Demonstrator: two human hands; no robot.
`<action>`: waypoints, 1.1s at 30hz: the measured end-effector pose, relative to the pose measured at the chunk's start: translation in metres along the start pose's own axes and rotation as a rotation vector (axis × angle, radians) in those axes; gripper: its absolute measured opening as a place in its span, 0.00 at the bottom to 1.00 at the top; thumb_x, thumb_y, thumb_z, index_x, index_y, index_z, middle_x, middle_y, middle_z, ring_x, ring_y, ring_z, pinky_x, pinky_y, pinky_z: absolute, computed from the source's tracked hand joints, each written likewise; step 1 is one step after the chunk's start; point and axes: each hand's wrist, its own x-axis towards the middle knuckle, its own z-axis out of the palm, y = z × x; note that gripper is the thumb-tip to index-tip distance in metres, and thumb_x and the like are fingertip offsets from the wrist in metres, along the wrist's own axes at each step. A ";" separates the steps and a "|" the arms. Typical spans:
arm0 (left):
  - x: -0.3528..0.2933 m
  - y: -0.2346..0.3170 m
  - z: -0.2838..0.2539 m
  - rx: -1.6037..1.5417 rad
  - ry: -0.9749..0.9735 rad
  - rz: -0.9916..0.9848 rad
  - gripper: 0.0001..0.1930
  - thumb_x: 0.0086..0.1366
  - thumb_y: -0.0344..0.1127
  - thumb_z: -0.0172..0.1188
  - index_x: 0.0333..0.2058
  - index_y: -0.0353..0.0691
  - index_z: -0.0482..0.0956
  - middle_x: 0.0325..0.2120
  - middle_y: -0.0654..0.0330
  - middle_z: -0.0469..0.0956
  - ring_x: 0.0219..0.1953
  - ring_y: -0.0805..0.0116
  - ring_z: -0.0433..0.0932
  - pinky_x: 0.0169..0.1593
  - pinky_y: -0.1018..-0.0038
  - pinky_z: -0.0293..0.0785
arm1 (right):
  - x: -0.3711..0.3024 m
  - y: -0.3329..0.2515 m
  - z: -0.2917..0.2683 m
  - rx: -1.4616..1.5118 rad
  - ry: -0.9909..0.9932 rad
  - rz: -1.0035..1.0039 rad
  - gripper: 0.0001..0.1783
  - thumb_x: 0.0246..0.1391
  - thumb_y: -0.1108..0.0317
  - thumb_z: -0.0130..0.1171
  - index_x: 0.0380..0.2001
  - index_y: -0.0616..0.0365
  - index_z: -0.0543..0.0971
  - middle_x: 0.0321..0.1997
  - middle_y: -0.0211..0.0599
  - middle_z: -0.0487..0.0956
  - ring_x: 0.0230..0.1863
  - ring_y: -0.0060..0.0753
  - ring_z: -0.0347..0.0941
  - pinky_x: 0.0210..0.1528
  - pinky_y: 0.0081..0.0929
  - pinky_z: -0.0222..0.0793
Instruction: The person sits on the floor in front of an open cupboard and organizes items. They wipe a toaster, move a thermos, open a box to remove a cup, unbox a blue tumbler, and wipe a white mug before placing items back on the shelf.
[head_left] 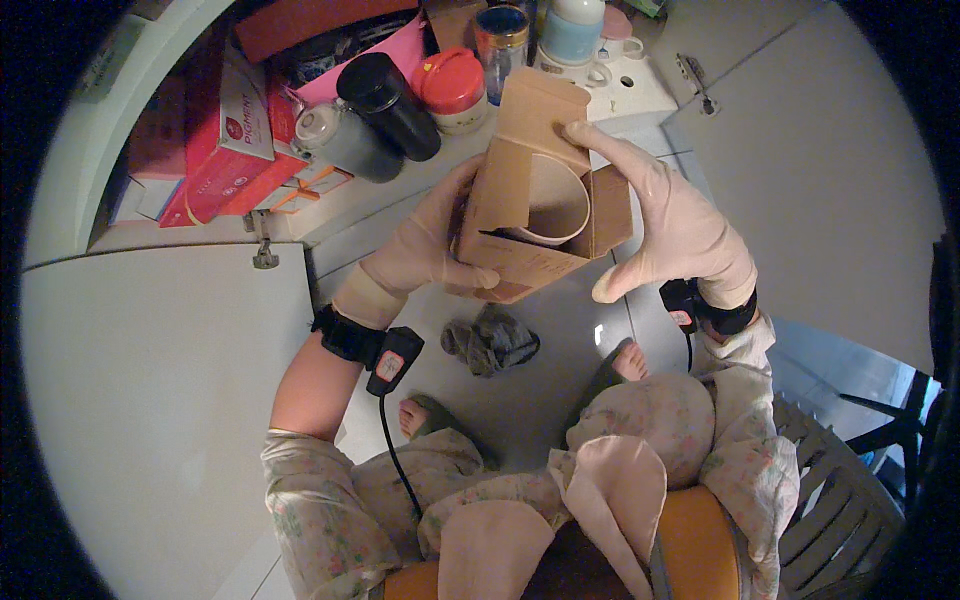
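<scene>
An open brown cardboard box is held up in front of me, its flaps standing apart. Inside it sits a white cup, its round rim showing at the opening; its lower part is hidden by the box. My left hand, in a pale glove, grips the box from the left, thumb along the near side. On the other side my gloved right hand is open, thumb and fingers spread wide. Its fingertips are at the raised flap, and I cannot tell if they touch it.
Behind the box, a cabinet shelf holds a black tumbler, a grey bottle, a red-lidded jar, a glass jar and red boxes. Cabinet doors stand open either side. A grey cloth lies on the floor.
</scene>
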 end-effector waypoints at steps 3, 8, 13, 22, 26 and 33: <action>0.003 -0.001 0.002 -0.011 0.010 0.025 0.63 0.38 0.38 0.81 0.69 0.38 0.46 0.64 0.55 0.59 0.67 0.63 0.58 0.69 0.65 0.55 | 0.001 0.002 0.007 0.158 0.015 0.072 0.75 0.17 0.48 0.85 0.70 0.58 0.53 0.71 0.42 0.60 0.69 0.40 0.60 0.70 0.41 0.55; 0.010 -0.003 0.014 -0.032 0.036 0.025 0.62 0.40 0.38 0.80 0.69 0.38 0.45 0.64 0.56 0.58 0.67 0.63 0.58 0.69 0.64 0.55 | 0.017 0.018 0.041 0.666 0.351 -0.123 0.60 0.27 0.60 0.83 0.65 0.56 0.60 0.61 0.41 0.69 0.63 0.37 0.64 0.67 0.35 0.58; 0.019 0.007 0.023 -0.087 0.023 -0.056 0.63 0.43 0.40 0.79 0.70 0.40 0.41 0.65 0.56 0.56 0.67 0.62 0.57 0.68 0.64 0.57 | 0.010 0.037 0.043 0.722 0.371 0.062 0.53 0.30 0.63 0.81 0.61 0.57 0.63 0.59 0.40 0.70 0.62 0.33 0.66 0.65 0.32 0.61; 0.026 0.032 0.041 0.459 0.502 0.054 0.26 0.54 0.40 0.71 0.49 0.35 0.76 0.39 0.58 0.82 0.42 0.66 0.81 0.48 0.69 0.77 | 0.013 0.020 0.055 0.158 0.392 -0.254 0.53 0.29 0.66 0.83 0.59 0.58 0.61 0.68 0.57 0.61 0.72 0.49 0.55 0.71 0.45 0.54; 0.026 0.032 0.040 0.583 0.524 0.149 0.22 0.59 0.32 0.66 0.51 0.33 0.74 0.40 0.58 0.81 0.43 0.70 0.80 0.46 0.73 0.77 | 0.011 0.018 0.054 0.097 0.403 -0.288 0.54 0.28 0.65 0.84 0.59 0.57 0.62 0.70 0.61 0.58 0.72 0.53 0.54 0.69 0.47 0.57; 0.012 0.060 0.049 0.160 0.685 0.026 0.12 0.65 0.33 0.61 0.43 0.31 0.79 0.25 0.65 0.78 0.26 0.82 0.74 0.29 0.81 0.71 | 0.012 0.024 0.052 0.139 0.538 -0.448 0.53 0.27 0.62 0.84 0.57 0.57 0.64 0.69 0.61 0.60 0.72 0.58 0.54 0.71 0.48 0.53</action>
